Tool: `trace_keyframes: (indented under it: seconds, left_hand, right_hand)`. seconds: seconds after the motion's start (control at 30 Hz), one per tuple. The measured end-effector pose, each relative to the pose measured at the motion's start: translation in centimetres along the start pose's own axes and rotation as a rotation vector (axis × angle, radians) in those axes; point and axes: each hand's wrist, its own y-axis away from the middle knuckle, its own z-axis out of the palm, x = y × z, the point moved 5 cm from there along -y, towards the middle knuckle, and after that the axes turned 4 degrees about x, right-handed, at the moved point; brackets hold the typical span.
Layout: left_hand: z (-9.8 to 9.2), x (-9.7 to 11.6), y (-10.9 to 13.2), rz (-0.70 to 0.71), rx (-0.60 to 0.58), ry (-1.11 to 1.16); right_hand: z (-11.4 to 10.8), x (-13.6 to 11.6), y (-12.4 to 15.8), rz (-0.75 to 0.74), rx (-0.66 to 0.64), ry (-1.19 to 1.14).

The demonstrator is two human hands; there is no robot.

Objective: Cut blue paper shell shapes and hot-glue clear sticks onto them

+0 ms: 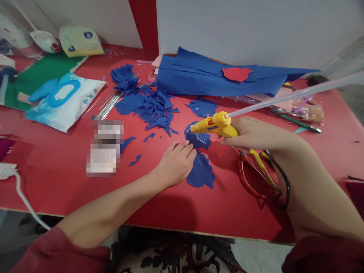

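Observation:
My right hand [251, 133] is closed round a yellow glue gun [215, 126], with a long clear glue stick [284, 98] poking out of its back. The gun's nozzle points left and touches a small blue felt piece [199, 141] on the red table [71, 182]. My left hand [176, 163] lies just left of that piece, fingers curled, fingertips holding its edge. A bigger blue felt cut-out [201, 173] lies flat by my left hand's knuckles.
Red-and-yellow scissors [256, 172] lie under my right wrist. Blue felt scraps [153, 108], a blue felt flower [123, 77] with wires, a folded blue felt sheet [204, 76] carrying a red piece, a wet-wipes pack [62, 100] and a white cable [22, 193] surround the spot.

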Motion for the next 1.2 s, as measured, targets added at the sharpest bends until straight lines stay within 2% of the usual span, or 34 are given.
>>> trace_keyframes:
  seconds: [0.23, 0.63, 1.2]
  left_hand:
    - [0.11, 0.01, -0.05, -0.015, -0.027, 0.012]
    - [-0.05, 0.05, -0.09, -0.009, 0.005, 0.003]
    - [0.16, 0.03, -0.02, -0.015, -0.014, 0.004]
  right_hand:
    - [0.30, 0.01, -0.19, 0.028, -0.015, -0.023]
    - [0.38, 0.07, -0.38, 0.012, -0.018, -0.022]
    - [0.29, -0.14, -0.29, 0.018, -0.015, -0.015]
